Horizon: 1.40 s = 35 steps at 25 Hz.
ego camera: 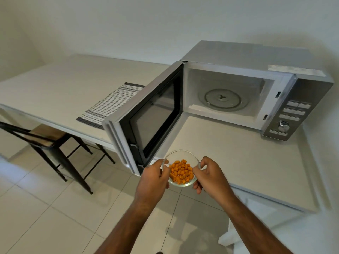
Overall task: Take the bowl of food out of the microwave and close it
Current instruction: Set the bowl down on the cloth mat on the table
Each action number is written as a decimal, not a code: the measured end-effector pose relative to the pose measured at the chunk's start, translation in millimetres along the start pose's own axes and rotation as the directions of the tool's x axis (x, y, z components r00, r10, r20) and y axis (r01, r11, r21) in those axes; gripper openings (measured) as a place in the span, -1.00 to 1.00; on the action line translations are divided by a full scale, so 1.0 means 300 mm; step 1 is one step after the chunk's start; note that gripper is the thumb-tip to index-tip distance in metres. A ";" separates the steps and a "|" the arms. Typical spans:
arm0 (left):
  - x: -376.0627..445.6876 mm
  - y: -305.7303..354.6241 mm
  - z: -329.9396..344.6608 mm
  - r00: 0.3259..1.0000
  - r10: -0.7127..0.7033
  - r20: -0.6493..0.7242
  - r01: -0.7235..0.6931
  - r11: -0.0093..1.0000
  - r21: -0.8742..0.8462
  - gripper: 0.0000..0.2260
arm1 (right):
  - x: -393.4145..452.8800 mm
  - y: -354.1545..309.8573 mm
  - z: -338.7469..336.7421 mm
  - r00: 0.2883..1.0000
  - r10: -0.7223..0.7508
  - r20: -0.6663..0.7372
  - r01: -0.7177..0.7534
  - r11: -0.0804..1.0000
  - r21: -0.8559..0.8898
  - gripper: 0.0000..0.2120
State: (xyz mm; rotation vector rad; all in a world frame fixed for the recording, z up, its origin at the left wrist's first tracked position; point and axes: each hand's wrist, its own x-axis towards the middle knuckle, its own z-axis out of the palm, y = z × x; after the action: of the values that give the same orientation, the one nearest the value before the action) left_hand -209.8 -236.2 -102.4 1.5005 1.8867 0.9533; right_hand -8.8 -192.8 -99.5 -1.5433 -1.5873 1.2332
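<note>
Already out of the microwave (238,92): small glass bowl (181,168) of orange food, pinched at opposite rims by left grip (156,176) and right grip (207,173), over the counter (238,162) edge. Light, rigid, slick, breakable; best cupped underneath.

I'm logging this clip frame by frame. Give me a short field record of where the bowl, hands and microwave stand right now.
bowl: glass bowl of orange snack pieces, out of the microwave, held near the counter edge
left hand: grip on the bowl's left rim
right hand: grip on the bowl's right rim
microwave: cavity empty, bare turntable
microwave door: wide open
counter: bare before the microwave
</note>
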 end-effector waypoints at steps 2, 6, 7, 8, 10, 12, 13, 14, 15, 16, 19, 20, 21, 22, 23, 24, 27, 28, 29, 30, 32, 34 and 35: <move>-0.041 -0.029 -0.037 1.000 -0.018 -0.014 0.018 1.000 -0.015 -0.76 | -0.022 -0.014 0.039 0.999 -0.007 0.036 0.006 1.000 0.022 -0.82; -0.094 -0.100 -0.128 0.999 -0.038 -0.026 0.037 0.999 -0.034 -0.82 | -0.078 -0.045 0.126 0.994 0.000 0.105 -0.005 0.999 0.054 -0.84; -0.103 -0.122 -0.156 0.999 -0.038 -0.013 0.038 0.999 -0.030 -0.83 | -0.098 -0.053 0.151 0.993 0.008 0.118 -0.015 0.998 0.058 -0.84; -0.109 -0.143 -0.185 0.999 -0.036 0.003 0.036 0.999 -0.028 -0.83 | -0.116 -0.065 0.178 0.992 0.018 0.128 -0.027 0.997 0.069 -0.80; -0.120 -0.179 -0.234 0.999 -0.021 0.041 0.022 1.000 -0.022 -0.80 | -0.153 -0.079 0.223 0.990 0.040 0.138 -0.055 0.993 0.103 -0.69; -0.118 -0.211 -0.284 0.997 0.001 0.075 0.001 1.000 -0.030 -0.77 | -0.185 -0.096 0.268 0.989 0.069 0.134 -0.085 0.990 0.116 -0.69; -0.111 -0.234 -0.314 0.995 0.015 0.098 -0.011 0.999 -0.039 -0.76 | -0.196 -0.110 0.298 0.989 0.082 0.123 -0.097 0.987 0.129 -0.75; -0.107 -0.247 -0.336 0.993 0.030 0.115 -0.025 0.999 -0.048 -0.75 | -0.208 -0.122 0.318 0.989 0.090 0.117 -0.107 0.983 0.147 -0.82; -0.103 -0.251 -0.355 0.991 0.044 0.128 -0.037 0.998 -0.058 -0.75 | -0.222 -0.137 0.330 0.989 0.095 0.117 -0.113 0.980 0.162 -0.86; -0.095 -0.265 -0.385 0.988 0.058 0.146 -0.048 0.996 -0.070 -0.75 | -0.233 -0.157 0.356 0.988 0.101 0.116 -0.119 0.979 0.168 -0.87; -0.050 -0.336 -0.509 0.974 0.099 0.203 -0.082 0.993 -0.090 -0.74 | -0.255 -0.232 0.480 0.989 0.104 0.109 -0.123 0.976 0.180 -0.87; -0.033 -0.367 -0.553 0.970 0.117 0.213 -0.099 0.991 -0.093 -0.74 | -0.257 -0.254 0.528 0.989 0.103 0.108 -0.123 0.974 0.191 -0.86; -0.020 -0.391 -0.594 0.966 0.133 0.221 -0.114 0.989 -0.096 -0.72 | -0.255 -0.271 0.572 0.989 0.106 0.106 -0.126 0.972 0.201 -0.85; -0.007 -0.420 -0.638 0.963 0.144 0.226 -0.124 0.987 -0.099 -0.69 | -0.249 -0.288 0.620 0.988 0.110 0.104 -0.130 0.968 0.213 -0.84; 0.006 -0.446 -0.677 0.963 0.147 0.226 -0.126 0.986 -0.105 -0.68 | -0.240 -0.305 0.665 0.988 0.111 0.106 -0.132 0.966 0.221 -0.84; 0.022 -0.480 -0.718 0.964 0.148 0.222 -0.127 0.986 -0.109 -0.68 | -0.228 -0.322 0.717 0.988 0.112 0.108 -0.134 0.965 0.227 -0.84; 0.078 -0.566 -0.822 0.974 0.133 0.184 -0.116 0.988 -0.100 -0.73 | -0.178 -0.376 0.849 0.990 0.089 0.111 -0.115 0.959 0.260 -0.82; 0.099 -0.596 -0.848 0.978 0.124 0.168 -0.110 0.990 -0.090 -0.74 | -0.156 -0.392 0.885 0.990 0.081 0.116 -0.110 0.957 0.269 -0.81; 0.125 -0.623 -0.874 0.982 0.115 0.151 -0.104 0.991 -0.079 -0.74 | -0.129 -0.408 0.920 0.990 0.071 0.121 -0.101 0.958 0.270 -0.80; 0.154 -0.646 -0.895 0.985 0.111 0.133 -0.103 0.992 -0.067 -0.72 | -0.098 -0.420 0.950 0.991 0.058 0.123 -0.089 0.961 0.262 -0.82; 0.222 -0.680 -0.928 0.988 0.107 0.108 -0.102 0.994 -0.044 -0.71 | -0.026 -0.442 0.999 0.993 0.034 0.115 -0.061 0.968 0.243 -0.86; 0.300 -0.695 -0.950 0.989 0.120 0.089 -0.117 0.993 -0.031 -0.74 | 0.052 -0.468 1.035 0.996 0.007 0.089 -0.027 0.975 0.222 -0.87; 0.340 -0.698 -0.958 0.989 0.125 0.080 -0.122 0.992 -0.036 -0.76 | 0.092 -0.482 1.050 0.997 -0.006 0.071 -0.009 0.977 0.212 -0.86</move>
State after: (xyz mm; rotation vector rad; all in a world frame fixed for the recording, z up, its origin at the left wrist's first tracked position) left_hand -579.3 -219.6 -95.0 1.6286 1.7309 0.9561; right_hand -355.7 -215.9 -96.8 -1.3800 -1.4447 1.4231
